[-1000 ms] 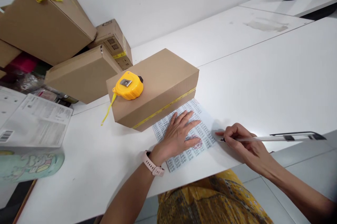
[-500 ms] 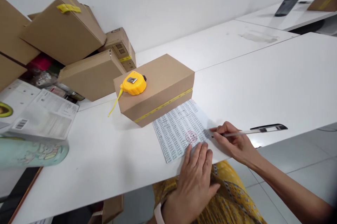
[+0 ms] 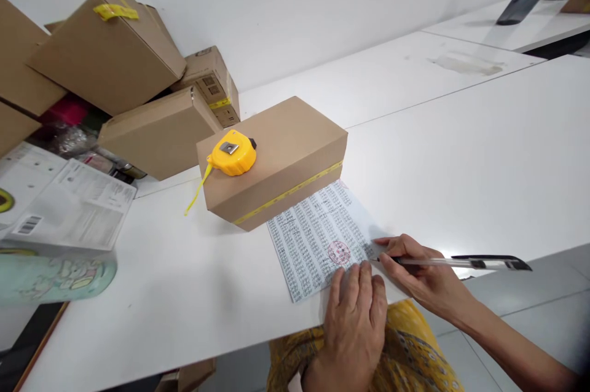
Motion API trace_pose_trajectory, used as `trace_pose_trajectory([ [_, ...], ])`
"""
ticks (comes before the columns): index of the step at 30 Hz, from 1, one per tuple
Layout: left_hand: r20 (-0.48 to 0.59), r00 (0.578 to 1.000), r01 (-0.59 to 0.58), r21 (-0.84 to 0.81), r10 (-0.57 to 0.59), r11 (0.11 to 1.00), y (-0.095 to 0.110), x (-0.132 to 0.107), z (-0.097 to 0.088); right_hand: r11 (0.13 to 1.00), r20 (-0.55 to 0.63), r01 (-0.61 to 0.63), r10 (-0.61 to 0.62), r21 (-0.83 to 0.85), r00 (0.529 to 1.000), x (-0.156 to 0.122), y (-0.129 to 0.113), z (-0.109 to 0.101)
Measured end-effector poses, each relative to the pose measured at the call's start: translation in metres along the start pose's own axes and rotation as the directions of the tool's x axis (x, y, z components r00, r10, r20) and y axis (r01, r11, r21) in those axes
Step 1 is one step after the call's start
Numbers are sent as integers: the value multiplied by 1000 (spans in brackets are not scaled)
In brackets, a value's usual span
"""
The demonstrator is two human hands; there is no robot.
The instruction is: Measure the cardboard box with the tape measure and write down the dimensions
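Note:
A sheet of paper (image 3: 308,244), covered in rows of small dark writing and bearing a round red stamp, lies on the white table. My left hand (image 3: 354,318) rests flat on its near edge with the fingers stretched out. In my right hand (image 3: 424,272) is a pen (image 3: 461,262), its tip at the sheet's right edge. The sheet's far edge meets a closed cardboard box (image 3: 276,158) with yellow tape along its side. On top of that box sits a yellow tape measure (image 3: 233,153), a short length of its blade hanging over the left edge.
More cardboard boxes (image 3: 110,54) are piled at the back left. A white printed package (image 3: 78,207) and a pale green bottle (image 3: 59,275) lie at the left. The white table (image 3: 184,294) has its near edge just before my lap. A wall stands behind.
The camera view has shifted slightly. My right hand and the pen remain at the sheet's right edge, and my left thumb now lies closer to the fingers.

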State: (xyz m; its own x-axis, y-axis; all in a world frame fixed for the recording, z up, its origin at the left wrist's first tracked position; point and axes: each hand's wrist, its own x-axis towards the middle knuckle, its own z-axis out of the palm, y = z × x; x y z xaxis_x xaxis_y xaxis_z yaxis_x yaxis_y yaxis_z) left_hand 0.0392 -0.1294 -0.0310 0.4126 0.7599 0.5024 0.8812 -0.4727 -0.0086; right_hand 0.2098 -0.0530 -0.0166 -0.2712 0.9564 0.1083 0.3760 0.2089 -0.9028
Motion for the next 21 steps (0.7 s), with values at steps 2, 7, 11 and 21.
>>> trace_pose_trajectory([
  [2,-7,1000,5,-13,-5,1000,0,1,0,1000,0,15,-15,-20,1000,0,0,0],
  [7,-27,1000,11,-32,-12,999,-1,1,0,997,6,47,-47,-60,999,0,3,-1],
  [11,-12,1000,9,-30,-10,999,-1,0,1,995,5,74,-73,-67,997,0,6,0],
  [21,30,1000,7,-15,-7,1000,-1,-2,1,996,-1,57,-58,-65,998,-1,4,-1],
])
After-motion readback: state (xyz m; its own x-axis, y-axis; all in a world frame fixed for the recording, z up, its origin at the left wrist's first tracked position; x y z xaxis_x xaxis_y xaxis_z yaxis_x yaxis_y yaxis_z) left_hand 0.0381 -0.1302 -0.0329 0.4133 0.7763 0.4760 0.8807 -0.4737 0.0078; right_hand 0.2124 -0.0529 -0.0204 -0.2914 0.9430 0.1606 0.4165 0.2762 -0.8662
